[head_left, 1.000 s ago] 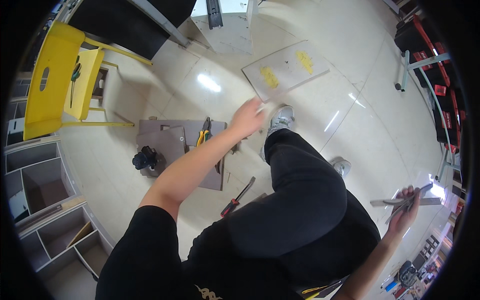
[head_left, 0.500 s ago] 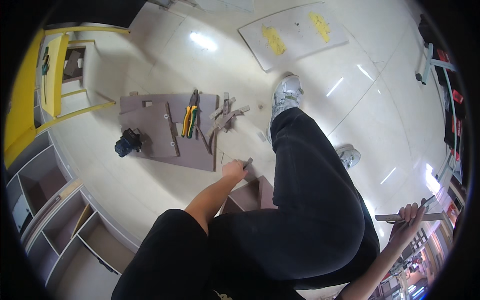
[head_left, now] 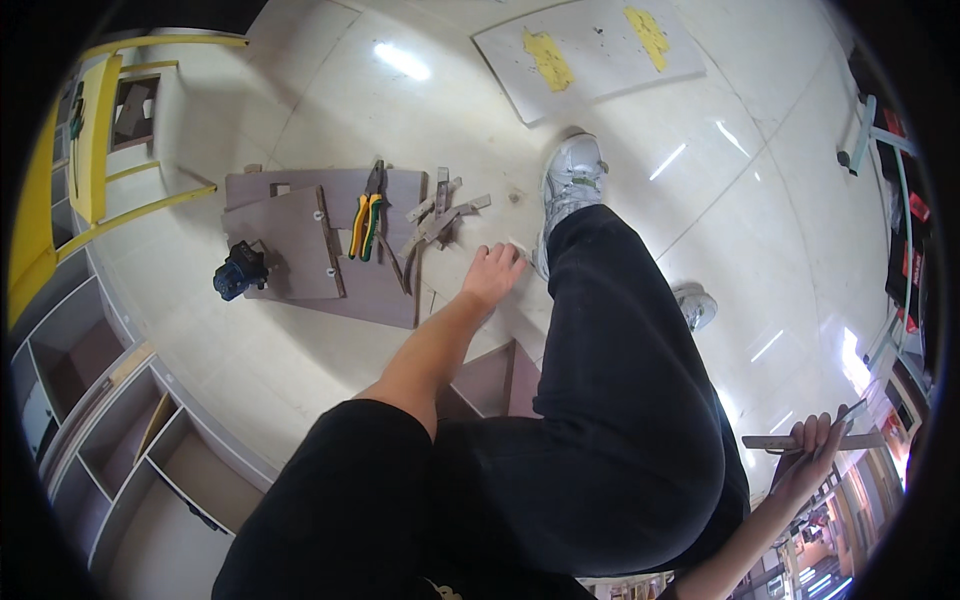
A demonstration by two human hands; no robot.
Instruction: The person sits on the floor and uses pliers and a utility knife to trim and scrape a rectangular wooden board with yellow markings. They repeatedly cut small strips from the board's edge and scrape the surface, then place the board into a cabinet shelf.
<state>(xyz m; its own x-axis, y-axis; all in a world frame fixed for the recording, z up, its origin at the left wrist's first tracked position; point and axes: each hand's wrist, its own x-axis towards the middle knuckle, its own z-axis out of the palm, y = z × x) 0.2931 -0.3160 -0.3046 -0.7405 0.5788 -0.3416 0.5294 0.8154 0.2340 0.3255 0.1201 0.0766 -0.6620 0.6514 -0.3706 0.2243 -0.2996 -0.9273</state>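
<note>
My left hand (head_left: 494, 274) is low over the floor beside my forward shoe (head_left: 573, 170). Its fingers curl down and hide whatever they grip. Out at the right, my right hand (head_left: 818, 448) is closed around a narrow wooden strip (head_left: 862, 441), with other thin flat pieces in the same grasp. Left of my left hand lies a grey-brown board (head_left: 400, 308) with a smaller panel (head_left: 285, 240) on top. Pliers (head_left: 366, 215) with yellow and green handles rest on the board. Several short wood strips (head_left: 445, 212) are heaped at its right edge.
A dark blue tool (head_left: 240, 270) stands at the panel's left edge. Open grey cabinets (head_left: 210, 470) and a yellow frame (head_left: 97, 150) line the left side. A white sheet with yellow patches (head_left: 590, 60) lies ahead. An open wooden box (head_left: 490, 380) sits by my knee.
My left hand has moved forward and slightly right, away from the wooden box toward the shoe. The small piece that stuck out from its fingers no longer shows. My right hand keeps its hold.
</note>
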